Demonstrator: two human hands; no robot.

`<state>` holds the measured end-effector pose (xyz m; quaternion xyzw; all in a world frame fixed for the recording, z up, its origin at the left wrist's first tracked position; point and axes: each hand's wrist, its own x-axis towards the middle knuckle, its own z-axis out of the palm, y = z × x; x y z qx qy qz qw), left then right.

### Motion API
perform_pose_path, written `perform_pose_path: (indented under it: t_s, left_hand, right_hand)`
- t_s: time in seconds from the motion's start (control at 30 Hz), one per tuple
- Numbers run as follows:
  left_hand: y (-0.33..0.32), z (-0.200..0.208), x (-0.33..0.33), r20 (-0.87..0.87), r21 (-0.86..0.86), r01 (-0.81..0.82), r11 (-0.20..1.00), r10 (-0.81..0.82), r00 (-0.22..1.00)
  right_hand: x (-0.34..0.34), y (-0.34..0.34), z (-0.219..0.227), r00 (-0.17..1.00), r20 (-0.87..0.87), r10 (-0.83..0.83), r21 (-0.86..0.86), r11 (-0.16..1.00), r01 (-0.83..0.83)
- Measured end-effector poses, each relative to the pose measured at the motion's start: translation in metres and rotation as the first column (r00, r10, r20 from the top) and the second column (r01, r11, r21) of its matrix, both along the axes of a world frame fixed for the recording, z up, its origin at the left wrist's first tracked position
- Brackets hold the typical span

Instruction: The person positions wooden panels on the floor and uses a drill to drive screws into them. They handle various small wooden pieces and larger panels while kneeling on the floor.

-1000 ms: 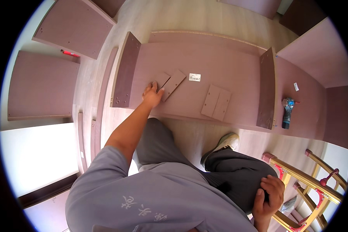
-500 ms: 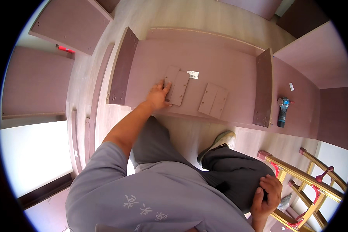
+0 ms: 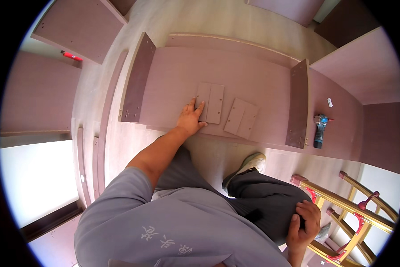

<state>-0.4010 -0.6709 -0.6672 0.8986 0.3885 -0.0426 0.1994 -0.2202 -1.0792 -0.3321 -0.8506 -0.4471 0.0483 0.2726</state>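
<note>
My left hand (image 3: 192, 118) lies with spread fingers at the left edge of a pair of small mauve boards (image 3: 215, 104), its fingertips touching them. These boards lie side by side, their ends nearly level, with small metal fittings along the outer edges. A second pair of small boards (image 3: 241, 118) lies slightly turned to their right. Both pairs rest on the broad back panel (image 3: 253, 73) of a mauve cabinet carcass lying on the floor. My right hand (image 3: 304, 227) rests over my right knee with loosely bent fingers, holding nothing.
Upright side panels (image 3: 300, 104) stand at both ends of the carcass. A blue cordless drill (image 3: 320, 131) lies in the neighbouring cabinet section at right. A gold folding ladder (image 3: 342, 200) is at lower right. Long strips (image 3: 111, 107) and large boards (image 3: 80, 26) are at left.
My left hand has pushed the left pair of boards rightward. Their ends now line up more closely, and they hide the white label. My right hand stays on the knee.
</note>
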Motion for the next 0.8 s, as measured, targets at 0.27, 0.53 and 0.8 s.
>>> perform_pose_path:
  t_s: [0.27, 0.53, 0.8]
  left_hand:
    - [-0.003, -0.006, -0.002, 0.097, -0.046, -0.064, 0.997, 0.068, 0.993]
    - [-0.003, -0.036, -0.049, 0.252, -0.060, -0.240, 0.969, 0.247, 0.936]
    - [-0.017, -0.012, -0.054, -0.080, -0.004, -0.131, 0.991, 0.130, 0.988]
  right_hand:
    - [0.004, 0.003, 0.000, 1.000, 0.011, -0.005, -0.011, 1.000, 0.006]
    - [0.009, 0.004, 0.000, 0.999, -0.035, 0.007, 0.037, 0.999, -0.006]
    - [0.090, -0.017, -0.045, 0.881, -0.472, -0.045, 0.372, 0.895, 0.245]
